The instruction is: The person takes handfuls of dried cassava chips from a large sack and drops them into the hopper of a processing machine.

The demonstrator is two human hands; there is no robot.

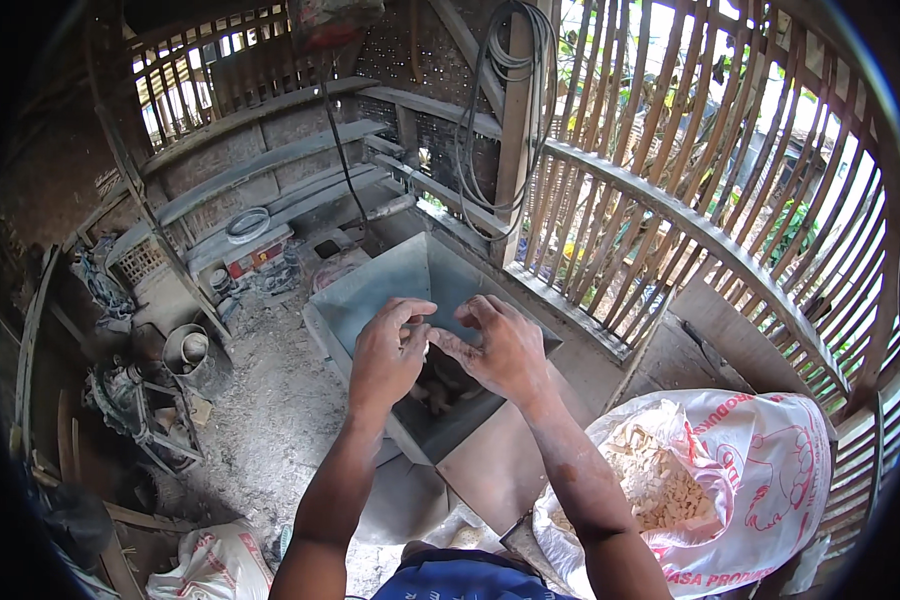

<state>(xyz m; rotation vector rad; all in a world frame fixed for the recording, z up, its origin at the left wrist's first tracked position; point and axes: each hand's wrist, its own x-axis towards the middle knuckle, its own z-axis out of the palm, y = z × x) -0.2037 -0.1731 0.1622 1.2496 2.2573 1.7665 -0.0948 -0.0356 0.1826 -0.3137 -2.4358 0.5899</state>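
Note:
Both my hands are above the mouth of a square metal hopper (365, 285), close together. My left hand (385, 352) has its fingers curled in, with a small pale bit showing at the fingertips; what it is I cannot make out. My right hand (505, 345) is held with its fingers bent and its thumb stretched toward the left hand, a gap between thumb and fingers and nothing visible in it. Pale pieces (438, 398) lie deep in the shadowed hopper. Beside my right forearm stands an open white sack (770, 470) full of pale dry chips (660, 475).
A slatted wooden wall (690, 215) runs along the right. Coiled hose (510, 60) hangs from a post. Dusty floor (270, 400) lies to the left, with a metal bucket (192, 350) and a frame stand (160, 420). Another white sack (210, 565) sits at the lower left.

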